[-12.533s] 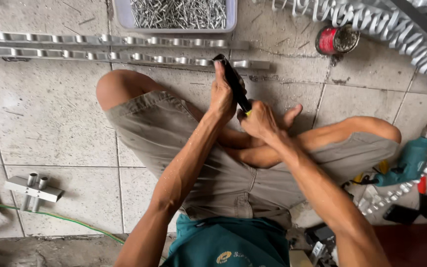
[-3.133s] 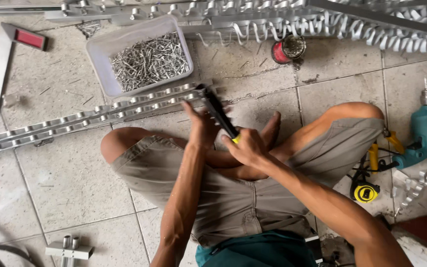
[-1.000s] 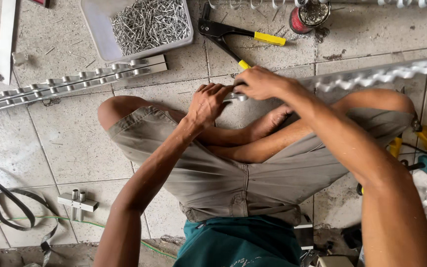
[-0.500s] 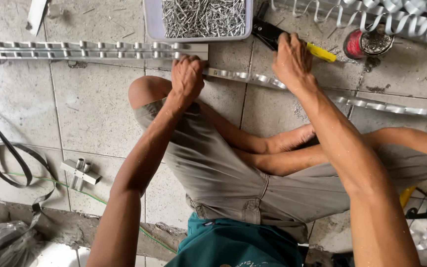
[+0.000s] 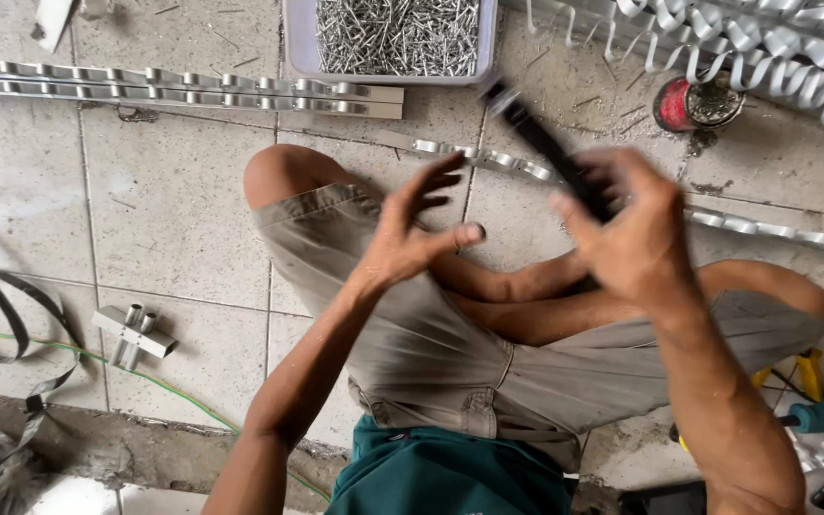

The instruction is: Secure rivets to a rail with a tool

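Presently the right hand (image 5: 636, 238) is closed around the dark handles of a black long-handled riveting tool (image 5: 545, 148), which slants up and to the left from the fist, its blurred head ending just below the tray. Beside it, the left hand (image 5: 417, 229) is open, fingers spread, holding nothing and hovering above the crossed legs in grey shorts (image 5: 450, 353). Between and beyond both hands, a long perforated metal strip (image 5: 765, 229) lies on the tiled floor (image 5: 164, 219), running rightward past the right knee. Further out, a clear plastic tray of silver rivets (image 5: 398, 38) sits at the top edge, with a pair of notched aluminium rails (image 5: 174, 88) to its left. A red spool (image 5: 684, 103) rests near coiled metal strips (image 5: 765, 48) at upper right.
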